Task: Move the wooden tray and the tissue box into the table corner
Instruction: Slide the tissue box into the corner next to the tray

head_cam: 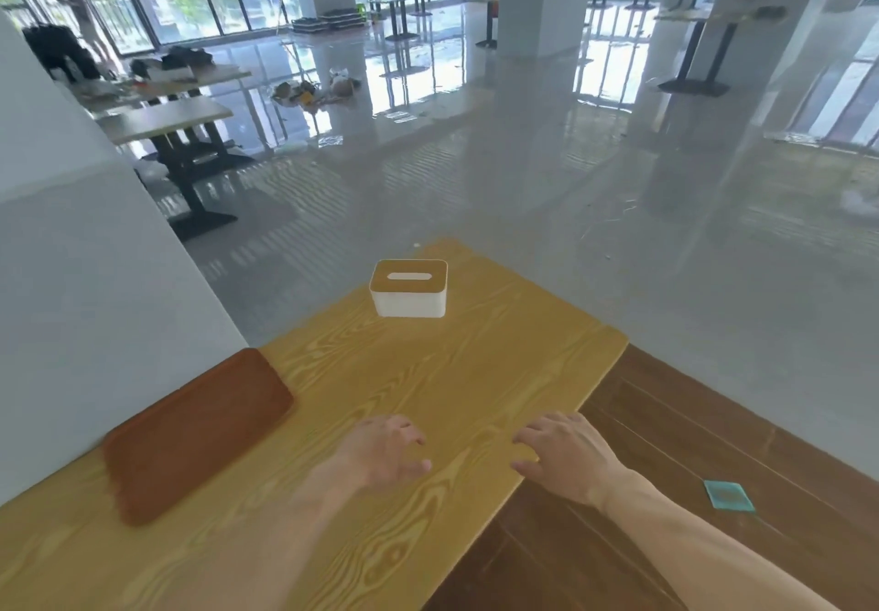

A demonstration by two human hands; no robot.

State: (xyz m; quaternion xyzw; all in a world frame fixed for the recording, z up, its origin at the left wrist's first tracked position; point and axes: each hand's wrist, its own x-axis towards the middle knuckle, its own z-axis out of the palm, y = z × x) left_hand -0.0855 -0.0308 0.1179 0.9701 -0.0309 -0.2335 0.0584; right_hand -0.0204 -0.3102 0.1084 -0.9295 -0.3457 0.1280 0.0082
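A white tissue box [409, 289] with a wooden lid and a slot stands near the far end of the yellow wood-grain table [452, 372]. A reddish-brown wooden tray [195, 434] lies flat along the table's left edge, against the white wall. My left hand [385, 451] hovers over the table's middle, fingers loosely spread, holding nothing. Near the table's right edge my right hand [566, 456] is also spread and empty. Both hands are well short of the box and to the right of the tray.
A white wall [71, 301] borders the table on the left. Dark wooden flooring [689, 444] with a teal square [728, 495] lies to the right. Beyond the table is glossy grey floor, other tables [166, 120], pillars, and a person [76, 6] at the far windows.
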